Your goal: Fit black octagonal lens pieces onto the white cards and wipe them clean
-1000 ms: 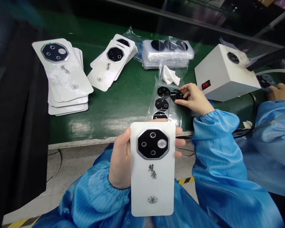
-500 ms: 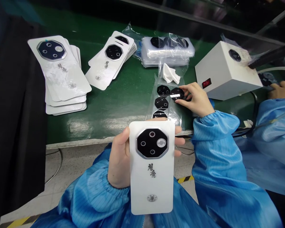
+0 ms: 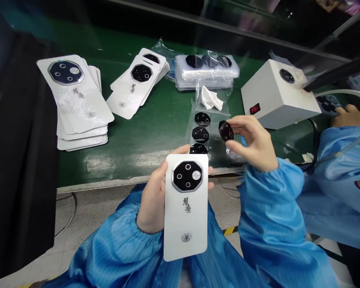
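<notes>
My left hand [image 3: 153, 196] grips a white phone back cover [image 3: 186, 220], its thumb on the left edge and fingertips showing past the right edge. The cover's black octagonal camera area faces up, with several ring-shaped lenses. Between the thumb and fingers of my right hand [image 3: 253, 140] is a dark octagonal camera lens cover [image 3: 226, 131], tilted and raised above the bench. Just left of it, a clear plastic sheet [image 3: 216, 136] bears a column of similar black lens covers [image 3: 200, 135]. The lowest one is partly hidden behind the phone cover.
Two stacks of white phone covers, a left stack [image 3: 78, 108] and a middle stack [image 3: 132, 92], lie on the green bench [image 3: 132, 140]. Behind the sheet are a crumpled white cloth [image 3: 211, 99] and bagged lens covers [image 3: 207, 74]. A white box [image 3: 279, 96] stands right, near another person's hand [image 3: 349, 116].
My right hand has lifted the lens cover off the plastic sheet and tilted it. My left hand still holds the phone cover, slightly shifted. The view has moved a little.
</notes>
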`<state>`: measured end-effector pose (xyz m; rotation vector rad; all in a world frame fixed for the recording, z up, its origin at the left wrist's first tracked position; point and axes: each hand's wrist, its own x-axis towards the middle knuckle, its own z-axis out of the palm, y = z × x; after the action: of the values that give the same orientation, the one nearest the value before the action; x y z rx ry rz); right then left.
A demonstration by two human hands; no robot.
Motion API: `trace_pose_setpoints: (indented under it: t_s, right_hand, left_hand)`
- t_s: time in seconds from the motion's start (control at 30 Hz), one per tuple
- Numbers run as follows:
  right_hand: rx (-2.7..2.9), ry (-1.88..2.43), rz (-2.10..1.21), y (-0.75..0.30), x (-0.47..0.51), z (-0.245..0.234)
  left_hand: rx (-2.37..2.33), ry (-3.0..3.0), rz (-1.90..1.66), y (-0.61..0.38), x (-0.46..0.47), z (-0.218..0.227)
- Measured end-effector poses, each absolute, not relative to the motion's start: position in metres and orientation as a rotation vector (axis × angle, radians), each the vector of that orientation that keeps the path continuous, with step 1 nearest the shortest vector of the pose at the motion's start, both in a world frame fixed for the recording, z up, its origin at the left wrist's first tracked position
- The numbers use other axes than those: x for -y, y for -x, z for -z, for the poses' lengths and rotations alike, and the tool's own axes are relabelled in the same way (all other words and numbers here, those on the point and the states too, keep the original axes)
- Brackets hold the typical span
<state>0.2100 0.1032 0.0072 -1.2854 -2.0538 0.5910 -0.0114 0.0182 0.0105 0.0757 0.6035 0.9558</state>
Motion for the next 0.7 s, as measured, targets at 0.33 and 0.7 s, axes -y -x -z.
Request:
trace_pose_setpoints:
  t_s: [0.33, 0.7]
  right_hand:
    - [2.419, 0.998, -0.208, -0.157, -0.033, -0.021]
    - [2.433, 0.977, -0.079, -0.152, -0.026, -0.022]
  left_hand:
    - [-0.546, -0.182, -0.991, 0.007, -0.014, 0.002]
    - [-0.417, -0.325, -1.004, 0.010, -0.009, 0.002]
